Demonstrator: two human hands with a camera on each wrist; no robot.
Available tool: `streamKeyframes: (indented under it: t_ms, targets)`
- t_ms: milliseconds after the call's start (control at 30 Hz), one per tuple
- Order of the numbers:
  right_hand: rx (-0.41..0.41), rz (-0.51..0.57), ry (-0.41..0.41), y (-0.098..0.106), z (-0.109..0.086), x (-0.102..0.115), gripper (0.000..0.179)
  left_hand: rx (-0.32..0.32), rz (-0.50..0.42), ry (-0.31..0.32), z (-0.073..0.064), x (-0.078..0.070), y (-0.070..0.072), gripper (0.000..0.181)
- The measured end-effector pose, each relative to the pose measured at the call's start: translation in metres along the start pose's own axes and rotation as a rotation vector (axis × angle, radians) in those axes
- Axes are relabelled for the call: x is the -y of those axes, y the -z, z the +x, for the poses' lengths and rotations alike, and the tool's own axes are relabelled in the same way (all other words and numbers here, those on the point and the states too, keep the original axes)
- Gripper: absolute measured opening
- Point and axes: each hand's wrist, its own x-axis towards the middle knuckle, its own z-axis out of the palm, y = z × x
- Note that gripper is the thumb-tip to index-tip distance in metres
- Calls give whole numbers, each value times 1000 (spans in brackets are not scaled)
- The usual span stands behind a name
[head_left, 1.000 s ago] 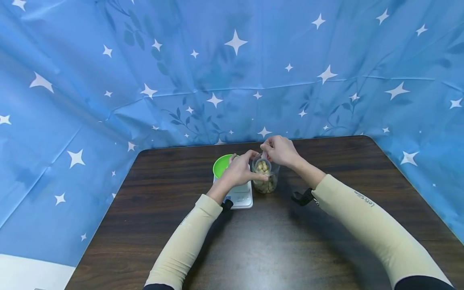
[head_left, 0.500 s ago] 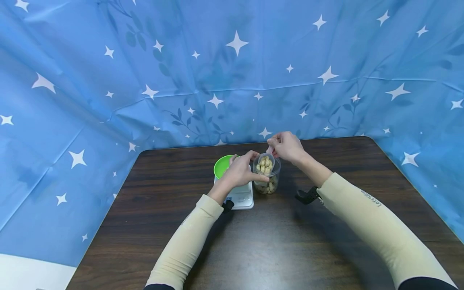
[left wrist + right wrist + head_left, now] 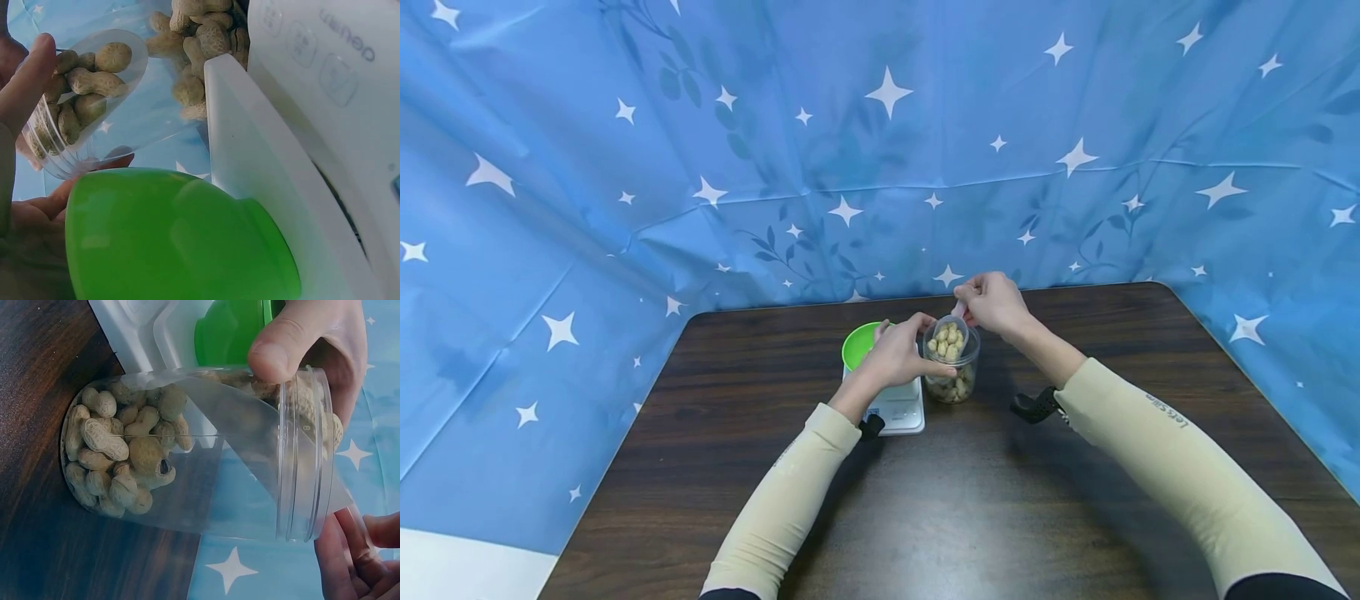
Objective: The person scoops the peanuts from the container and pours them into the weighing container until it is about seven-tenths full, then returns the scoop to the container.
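Note:
A clear plastic jar stands on the table with unshelled peanuts at its bottom. My left hand grips the jar near its threaded rim, thumb on the near side. Between thumb and fingers, my right hand pinches the pale handle of a clear scoop from behind the jar. Heaped with peanuts, the scoop's cup sits tilted inside the jar's mouth. Just left of the jar, a green bowl rests on a white kitchen scale, partly hidden by my left hand in the head view.
The dark wooden table reaches back to a blue curtain with white stars. The scale stands close against the jar's left side. Both forearms wear cream sleeves and dark wrist straps.
My right hand has moved slightly back and to the right, tilting the scoop up so that its load of peanuts shows more. The left hand holds its place on the jar.

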Motion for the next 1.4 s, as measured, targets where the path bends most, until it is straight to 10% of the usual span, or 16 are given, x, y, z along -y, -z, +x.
streamKeyframes:
  t_ms: [1400]
  targets:
    - [-101,146,-26,22,2,2,34,-12,45,2,1,0,0,86]
